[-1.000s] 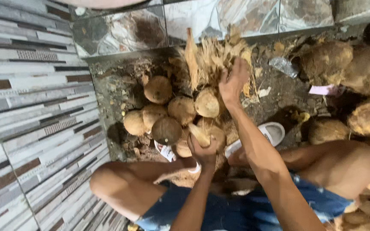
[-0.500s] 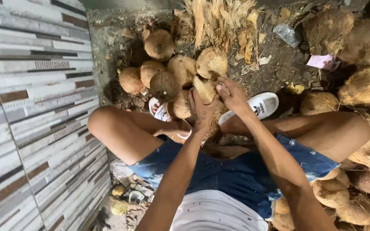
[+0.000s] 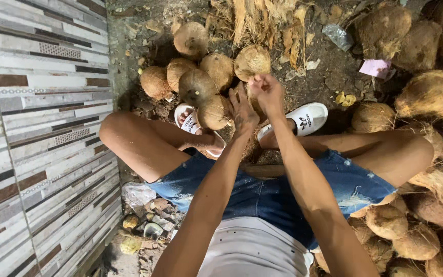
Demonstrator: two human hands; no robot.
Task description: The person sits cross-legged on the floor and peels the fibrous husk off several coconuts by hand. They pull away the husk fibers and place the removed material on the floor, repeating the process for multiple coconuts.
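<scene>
I sit on the ground with my knees apart and both arms stretched out in front. My left hand (image 3: 242, 112) presses on a partly husked brown coconut (image 3: 254, 105) that is mostly hidden between my hands, fingers pointing away from me. My right hand (image 3: 268, 94) is closed on a piece of the coconut's fibrous husk at its far side. The two hands touch each other over the coconut, just above my white sandals (image 3: 307, 118).
Several round husked coconuts (image 3: 196, 82) lie in a heap just beyond my hands. Torn husk strips (image 3: 262, 20) are piled behind them. Larger unhusked coconuts (image 3: 429, 95) fill the right side. A striped tiled wall (image 3: 37, 128) runs along the left. Scraps (image 3: 144, 220) lie by my hip.
My right hand has come back from the husk pile to the coconut in front of me. Both hands now sit together on it, and the view has tilted down toward my lap.
</scene>
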